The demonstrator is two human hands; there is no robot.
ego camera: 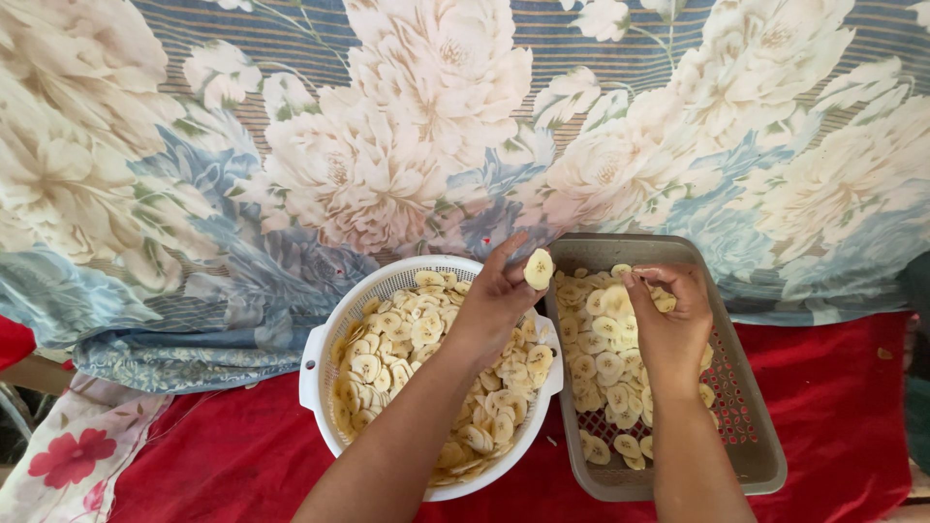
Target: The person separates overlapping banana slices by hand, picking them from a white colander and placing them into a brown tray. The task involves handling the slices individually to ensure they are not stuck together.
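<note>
A: Item one, the left hand. How is it recorded?

B: It is raised over the right edge of the white round colander. One pale banana slice is pinched between thumb and fingertips, held upright between colander and tray.

A: Item two, the right hand?

B: It is placed over the grey rectangular tray, knuckles up. The fingers are curled inward and pressed together around a few banana slices; how many are gripped cannot be told.

A: Contents of the containers?

B: The colander is heaped with sliced banana rounds, cream with darker centres. A thinner layer of slices is spread over the left half of the tray's perforated floor; the right half is left bare.

A: Supporting surfaces?

B: Both containers are set side by side, touching, on a red cloth. A flowered blue and cream fabric is draped behind them.
</note>
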